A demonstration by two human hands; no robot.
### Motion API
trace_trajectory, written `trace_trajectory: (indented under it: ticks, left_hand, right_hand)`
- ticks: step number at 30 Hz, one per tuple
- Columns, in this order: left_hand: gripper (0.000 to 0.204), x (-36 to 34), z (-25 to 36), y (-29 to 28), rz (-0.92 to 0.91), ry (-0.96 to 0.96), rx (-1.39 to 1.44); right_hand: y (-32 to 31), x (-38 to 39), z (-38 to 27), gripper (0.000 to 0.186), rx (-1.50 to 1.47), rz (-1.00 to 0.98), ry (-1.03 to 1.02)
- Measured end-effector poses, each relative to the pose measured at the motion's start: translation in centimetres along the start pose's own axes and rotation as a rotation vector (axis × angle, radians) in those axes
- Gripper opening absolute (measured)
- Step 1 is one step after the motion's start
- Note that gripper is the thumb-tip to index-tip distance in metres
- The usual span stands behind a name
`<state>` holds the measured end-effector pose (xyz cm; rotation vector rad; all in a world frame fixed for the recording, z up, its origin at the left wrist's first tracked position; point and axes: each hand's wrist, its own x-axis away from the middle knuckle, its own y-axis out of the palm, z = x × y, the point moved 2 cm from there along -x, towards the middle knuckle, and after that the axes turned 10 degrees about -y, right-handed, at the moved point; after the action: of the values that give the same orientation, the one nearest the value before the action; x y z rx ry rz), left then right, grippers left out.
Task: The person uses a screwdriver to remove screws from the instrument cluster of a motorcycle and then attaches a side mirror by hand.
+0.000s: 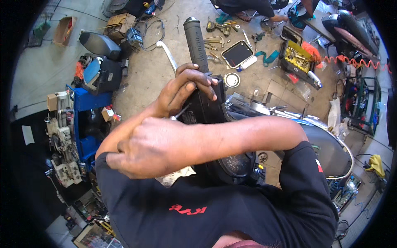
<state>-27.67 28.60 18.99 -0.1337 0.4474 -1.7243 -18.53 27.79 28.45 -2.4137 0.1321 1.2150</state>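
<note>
Handlebar housing (211,105) was clamped in our left hand (184,90); we couldn't tell whether our curled right hand (142,149) held anything

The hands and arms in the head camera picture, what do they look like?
The left hand and right hand are bare, with no gloves and some dirty-looking smudges. The forearms are bare too. The right sleeve is short and dark, with a small red-and-white patch.

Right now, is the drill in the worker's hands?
No, the drill lies on the floor, apart from the left hand and the right hand.
</note>
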Motion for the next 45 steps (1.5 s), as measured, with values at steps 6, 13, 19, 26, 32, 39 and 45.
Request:
trace_trajectory:
  ticks: [6, 13, 19, 26, 32, 39, 45]
  left_hand:
    - [0.033, -0.4, 0.1, -0.3, -0.03, -0.061, -0.158]
    - [0.037, -1.2, 0.3, 0.0, -0.077, -0.096, -0.201]
    - [0.043, -0.8, -0.2, 0.0, -0.048, -0.085, -0.159]
    - [0.038, -0.3, 0.1, -0.5, 0.077, 0.017, -0.197]
    - [0.036, 3.5, -0.5, 3.2, 1.01, -0.138, 0.13]
    - [0.105, 10.6, -0.8, 5.5, 0.615, -0.431, 0.23]
    - [0.104, 9.5, -1.2, 5.1, 0.392, -0.502, 0.535]
  right_hand:
    - [-0.3, 1.4, 0.3, 0.017, -0.002, 0.116, 0.023]
    - [-0.8, 1.9, 0.2, 0.02, -0.169, 0.236, 0.029]
    - [-1.8, 2.2, 0.7, 0.021, -0.193, 0.277, -0.003]
    - [-2.6, 1.3, 1.1, 0.015, -0.136, 0.065, -0.017]
    - [-3.2, 0.4, 0.3, 0.016, -0.141, -0.249, 0.151]
    - [-2.5, -0.7, -0.4, 0.024, 0.057, -0.167, 0.103]
    - [-2.2, -0.8, -1.0, 0.025, 0.099, -0.195, 0.19]
